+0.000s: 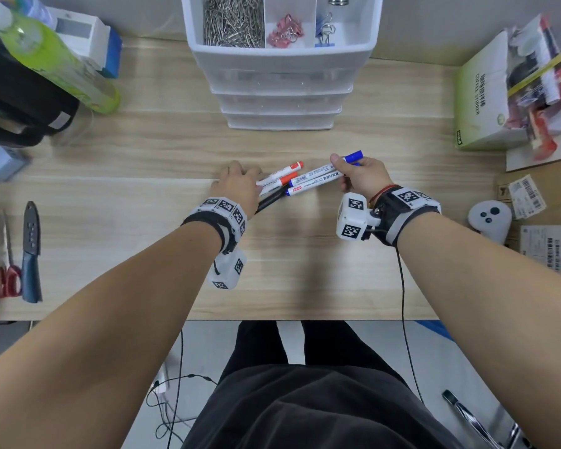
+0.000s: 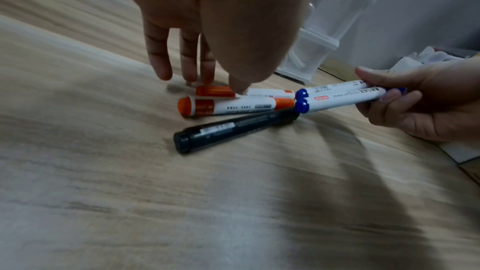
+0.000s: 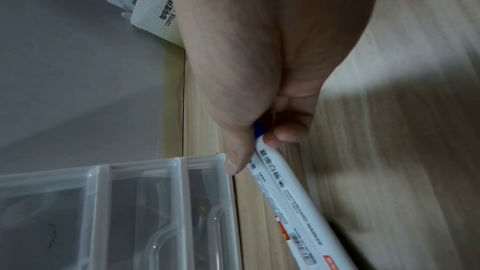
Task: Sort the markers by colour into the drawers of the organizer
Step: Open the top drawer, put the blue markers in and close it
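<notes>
Gripping two blue markers (image 1: 314,178) side by side near their cap ends, your right hand (image 1: 363,178) has thumb and curled fingers (image 2: 400,98) clamped on them; their free blue ends point toward 8 o'clock and meet the other pens. Your left hand (image 1: 238,186) hovers palm down over two red markers (image 1: 280,176), its fingers (image 2: 158,56) straight and slightly spread, tips at the tabletop (image 1: 127,202); the thumb tip touches the farther red marker. The red pair lies parallel, pointing toward 2 o'clock. A black marker (image 2: 233,128) lies just at 6 o'clock of them, partly under your left wrist in the head view, its far end touching the blue tips. The organizer (image 1: 280,89) stands at 12 o'clock of the pens, well apart, all its drawers closed, with clips in its top tray. Scissors (image 1: 5,270) and a knife (image 1: 31,254) lie at the 9 o'clock edge; a green box (image 1: 476,102) sits at 2 o'clock.
</notes>
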`<state>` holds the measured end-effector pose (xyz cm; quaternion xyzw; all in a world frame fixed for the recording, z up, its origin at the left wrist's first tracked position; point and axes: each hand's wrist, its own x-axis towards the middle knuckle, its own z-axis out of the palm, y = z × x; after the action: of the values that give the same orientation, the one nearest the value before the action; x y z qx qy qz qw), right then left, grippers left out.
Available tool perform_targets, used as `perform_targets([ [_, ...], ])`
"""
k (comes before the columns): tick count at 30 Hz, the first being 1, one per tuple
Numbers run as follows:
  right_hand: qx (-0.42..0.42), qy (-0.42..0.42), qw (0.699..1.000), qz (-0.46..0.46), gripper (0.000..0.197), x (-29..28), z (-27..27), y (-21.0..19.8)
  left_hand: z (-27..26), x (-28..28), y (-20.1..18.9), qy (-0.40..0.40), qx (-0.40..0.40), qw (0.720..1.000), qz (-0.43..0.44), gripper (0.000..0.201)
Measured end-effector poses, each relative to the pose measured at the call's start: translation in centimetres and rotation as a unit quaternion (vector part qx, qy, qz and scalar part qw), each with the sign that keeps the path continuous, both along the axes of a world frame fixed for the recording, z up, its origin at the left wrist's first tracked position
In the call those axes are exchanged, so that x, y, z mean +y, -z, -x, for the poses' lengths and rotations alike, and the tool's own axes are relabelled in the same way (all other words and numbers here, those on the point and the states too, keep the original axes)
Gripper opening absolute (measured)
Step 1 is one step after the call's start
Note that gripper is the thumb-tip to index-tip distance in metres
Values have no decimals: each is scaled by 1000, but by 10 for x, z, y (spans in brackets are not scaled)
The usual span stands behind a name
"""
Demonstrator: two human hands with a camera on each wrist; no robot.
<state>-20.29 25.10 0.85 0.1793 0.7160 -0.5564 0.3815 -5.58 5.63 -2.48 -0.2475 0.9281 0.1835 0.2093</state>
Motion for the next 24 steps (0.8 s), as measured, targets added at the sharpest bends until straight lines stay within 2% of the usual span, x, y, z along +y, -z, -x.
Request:
perform_targets([
  [2,-8,-3,1000,7,29,-4,1,-4,5,1,-11,-8,50,998,-37,50],
  [5,-22,-16,999,37,20,-15,1,-16,19,9,-41,-47,133,977,-162,53],
  [7,-32,-26,997,64,15,-25,2,-30,29,14,-61,-117,127,963,-208,51],
  [9,-48,-25,994,96,13,-36,2,-44,37,16,-76,-208,89,938,-262,58],
  [10,-51,-25,992,110,11,-41,0,-51,38,15,-80,-226,78,931,-276,61],
  [15,42,-44,991,121,28,-59,-6,-70,38,-1,-90,-146,113,958,-218,62],
  [19,53,-80,991,98,7,-66,-10,-74,36,-12,-101,-108,107,966,-209,56],
  [22,47,-119,987,102,7,-70,-13,-73,31,-20,-103,-76,101,968,-218,47],
  [24,34,-151,983,102,14,-73,-15,-74,26,-25,-104,-35,80,973,-215,48],
])
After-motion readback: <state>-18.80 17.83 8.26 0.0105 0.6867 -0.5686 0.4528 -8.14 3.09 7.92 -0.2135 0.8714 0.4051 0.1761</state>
